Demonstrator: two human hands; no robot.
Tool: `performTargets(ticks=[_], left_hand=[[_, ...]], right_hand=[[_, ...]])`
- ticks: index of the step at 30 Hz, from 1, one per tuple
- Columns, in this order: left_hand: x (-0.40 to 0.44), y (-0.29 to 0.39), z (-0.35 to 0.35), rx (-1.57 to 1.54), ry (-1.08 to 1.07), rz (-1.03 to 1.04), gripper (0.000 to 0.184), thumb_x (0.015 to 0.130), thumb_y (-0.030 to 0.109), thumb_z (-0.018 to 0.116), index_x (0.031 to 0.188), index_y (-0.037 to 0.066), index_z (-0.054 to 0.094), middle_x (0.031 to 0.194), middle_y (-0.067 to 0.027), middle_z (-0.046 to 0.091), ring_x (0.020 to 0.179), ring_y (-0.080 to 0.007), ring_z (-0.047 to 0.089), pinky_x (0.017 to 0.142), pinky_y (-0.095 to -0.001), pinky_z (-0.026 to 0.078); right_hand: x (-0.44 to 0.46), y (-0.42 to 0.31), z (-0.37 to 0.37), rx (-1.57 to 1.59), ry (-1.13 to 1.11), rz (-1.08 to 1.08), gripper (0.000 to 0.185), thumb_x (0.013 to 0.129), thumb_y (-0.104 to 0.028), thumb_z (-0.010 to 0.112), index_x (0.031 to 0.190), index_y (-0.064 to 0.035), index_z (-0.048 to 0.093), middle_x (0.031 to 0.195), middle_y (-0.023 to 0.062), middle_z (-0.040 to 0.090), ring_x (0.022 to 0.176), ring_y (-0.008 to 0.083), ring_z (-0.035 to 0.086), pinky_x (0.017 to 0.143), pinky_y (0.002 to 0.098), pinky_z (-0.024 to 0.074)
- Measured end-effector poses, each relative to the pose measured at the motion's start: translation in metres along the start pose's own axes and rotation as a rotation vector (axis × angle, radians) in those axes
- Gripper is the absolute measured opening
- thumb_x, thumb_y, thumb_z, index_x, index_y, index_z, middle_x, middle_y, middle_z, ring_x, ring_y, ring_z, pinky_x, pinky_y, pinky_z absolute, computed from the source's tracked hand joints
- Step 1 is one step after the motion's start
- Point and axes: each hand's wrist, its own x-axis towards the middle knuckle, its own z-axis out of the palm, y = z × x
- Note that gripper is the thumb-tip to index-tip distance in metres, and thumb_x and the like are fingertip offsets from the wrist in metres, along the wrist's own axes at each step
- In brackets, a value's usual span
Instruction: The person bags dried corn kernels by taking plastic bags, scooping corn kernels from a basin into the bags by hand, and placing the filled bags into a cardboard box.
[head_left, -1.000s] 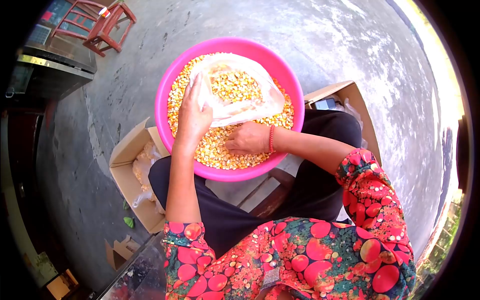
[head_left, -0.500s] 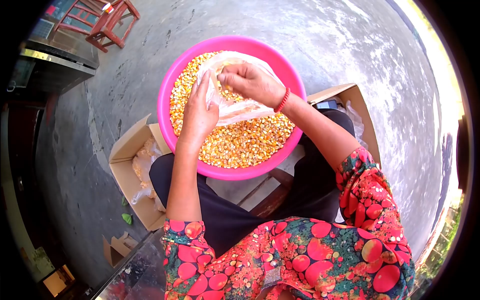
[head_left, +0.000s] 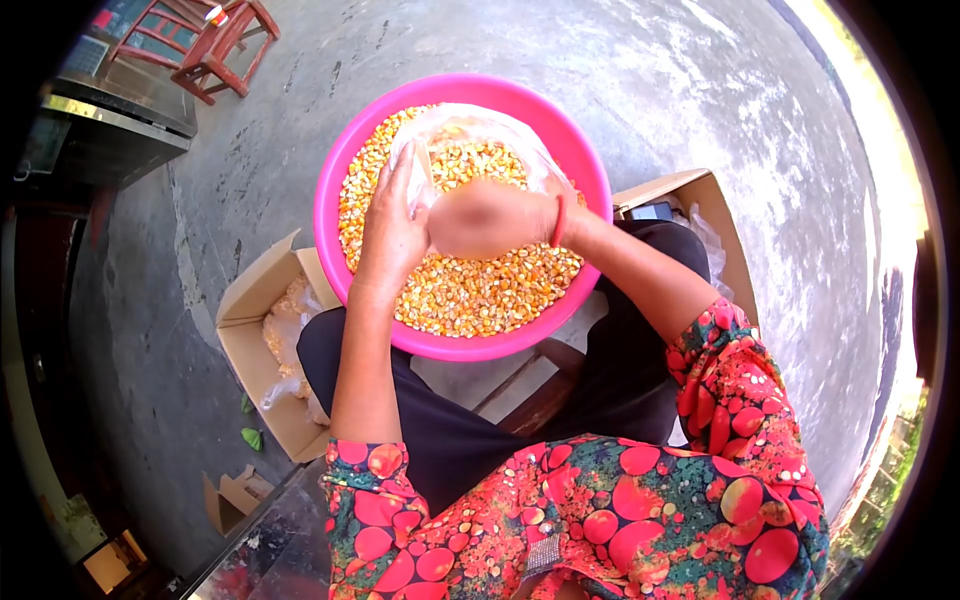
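Note:
A pink basin (head_left: pixel 590 150) full of yellow corn kernels (head_left: pixel 490 295) stands in front of me at my lap. On the kernels lies a clear plastic bag (head_left: pixel 470 118), its mouth spread and more kernels showing within its rim. My left hand (head_left: pixel 395 230) grips the bag's left edge between thumb and fingers. Over the near side of the bag is my right hand (head_left: pixel 490 218), a red bracelet at its wrist. Motion smears its fingers, so whether it holds anything cannot be made out.
A cardboard box (head_left: pixel 240 300) with bagged kernels sits left of my knee. Another box (head_left: pixel 735 240) at right holds plastic bags and a dark item. A red wooden chair (head_left: pixel 210 60) stands far left on the concrete floor. A small carton (head_left: pixel 235 497) lies lower left.
My right hand has come down toward me from the bag's upper middle to its near side. The bag's mouth shows wider, with more kernels visible. My left hand stays at the left edge.

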Motion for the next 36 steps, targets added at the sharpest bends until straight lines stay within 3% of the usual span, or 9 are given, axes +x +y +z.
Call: performTargets(ticks=[2, 8, 10, 18, 24, 26, 28, 30, 36], left_hand=[[0.0, -0.002, 0.0, 0.027, 0.012, 0.02, 0.065, 0.074, -0.005, 0.05, 0.137, 0.005, 0.035, 0.134, -0.0236, 0.042, 0.128, -0.0329, 0.038, 0.105, -0.0361, 0.031], [0.001, 0.001, -0.002, 0.041, -0.013, 0.008, 0.063, 0.076, -0.004, 0.051, 0.136, 0.002, 0.035, 0.136, -0.0243, 0.038, 0.129, -0.0352, 0.035, 0.107, -0.0375, 0.03], [0.002, 0.0, -0.002, 0.048, -0.01, 0.014, 0.063, 0.076, -0.004, 0.051, 0.136, 0.002, 0.035, 0.136, -0.0243, 0.038, 0.129, -0.0352, 0.035, 0.107, -0.0376, 0.03], [0.002, 0.0, -0.003, 0.042, -0.016, 0.014, 0.062, 0.076, -0.004, 0.05, 0.136, 0.001, 0.034, 0.137, -0.0247, 0.037, 0.129, -0.0353, 0.034, 0.107, -0.0376, 0.029], [0.001, 0.002, -0.003, 0.044, -0.02, 0.014, 0.063, 0.075, -0.004, 0.049, 0.136, 0.0, 0.034, 0.136, -0.0246, 0.038, 0.128, -0.0357, 0.036, 0.107, -0.0379, 0.03], [0.0, 0.001, -0.003, 0.025, -0.019, 0.016, 0.063, 0.075, -0.004, 0.049, 0.136, 0.0, 0.034, 0.136, -0.0245, 0.037, 0.128, -0.0361, 0.037, 0.107, -0.0382, 0.03], [0.0, 0.001, -0.003, 0.005, -0.019, 0.019, 0.062, 0.075, -0.004, 0.049, 0.135, 0.0, 0.035, 0.137, -0.0243, 0.037, 0.127, -0.0364, 0.037, 0.106, -0.0385, 0.031], [0.0, 0.003, -0.001, 0.015, -0.031, -0.009, 0.063, 0.075, -0.005, 0.049, 0.136, 0.001, 0.035, 0.137, -0.0235, 0.036, 0.127, -0.0363, 0.037, 0.105, -0.0384, 0.032], [0.0, 0.008, -0.002, 0.023, -0.044, -0.03, 0.064, 0.076, -0.004, 0.049, 0.137, 0.003, 0.034, 0.138, -0.0223, 0.037, 0.128, -0.0352, 0.036, 0.106, -0.0379, 0.032]], right_hand=[[-0.005, 0.002, 0.029, -0.056, -0.237, 0.07, 0.012, 0.08, -0.012, 0.058, 0.081, -0.0036, 0.066, 0.072, 0.0113, 0.064, 0.071, 0.0219, 0.063, 0.069, 0.0345, 0.0493], [-0.037, 0.038, 0.076, -0.513, -0.106, -0.176, 0.02, 0.077, -0.017, 0.06, 0.097, -0.0104, 0.059, 0.09, 0.0093, 0.057, 0.087, 0.0273, 0.057, 0.074, 0.0415, 0.0457], [-0.042, 0.036, 0.072, -0.617, -0.251, -0.152, 0.023, 0.078, -0.023, 0.061, 0.097, -0.0126, 0.055, 0.096, 0.0086, 0.053, 0.093, 0.0272, 0.053, 0.075, 0.0423, 0.0444], [-0.048, 0.038, 0.067, -0.483, -0.285, -0.008, 0.021, 0.086, -0.024, 0.055, 0.077, -0.005, 0.051, 0.069, 0.0134, 0.057, 0.067, 0.0316, 0.059, 0.064, 0.0414, 0.0477], [-0.019, 0.005, 0.047, -0.096, -0.139, 0.086, 0.019, 0.087, -0.021, 0.055, 0.078, -0.0039, 0.053, 0.068, 0.0138, 0.057, 0.062, 0.0313, 0.058, 0.059, 0.0399, 0.0462], [-0.006, -0.005, 0.036, -0.187, 0.143, -0.106, 0.019, 0.088, -0.019, 0.055, 0.077, -0.0028, 0.054, 0.062, 0.0067, 0.053, 0.057, 0.0224, 0.054, 0.055, 0.0344, 0.0437], [0.003, -0.004, 0.028, 0.185, 0.203, -0.156, 0.023, 0.091, -0.02, 0.052, 0.076, -0.0022, 0.054, 0.062, -0.0008, 0.047, 0.058, 0.012, 0.047, 0.054, 0.0285, 0.0409], [0.001, -0.017, -0.001, 0.441, 0.179, 0.486, 0.027, 0.094, -0.023, 0.049, 0.079, -0.0016, 0.055, 0.067, -0.0037, 0.045, 0.064, 0.0068, 0.044, 0.056, 0.0249, 0.0397], [0.01, 0.034, -0.023, 0.106, 0.527, 0.246, 0.029, 0.093, -0.025, 0.048, 0.09, 0.0016, 0.061, 0.076, 0.003, 0.06, 0.072, 0.0084, 0.054, 0.065, 0.0251, 0.045]])
